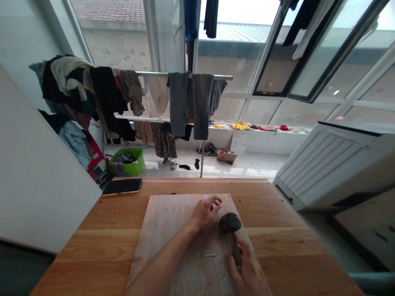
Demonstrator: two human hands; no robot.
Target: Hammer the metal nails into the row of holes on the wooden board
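While the right hand (248,263) was at the lower right of the frame, its grip was wrapped around the handle of a black-headed, wooden-handled mallet (230,222), whose head pointed up the frame. The mallet was probably stiff and head-heavy, best held well down the handle for a swing or nearer the head for control. Below the middle of the frame, the left hand (206,211) had its fingers curled; whether that grip pinched anything, I could not tell. Under its wrist, at the lower centre, lay thin, silvery metal nails (202,245), likely light, rigid and slippery, best taken by the shank. They rested on a pale, flat wooden board (166,230), which lay on the orange-brown wooden desk (286,246). Farther out, a flat black smartphone (122,186) lay at the desk's far left corner.
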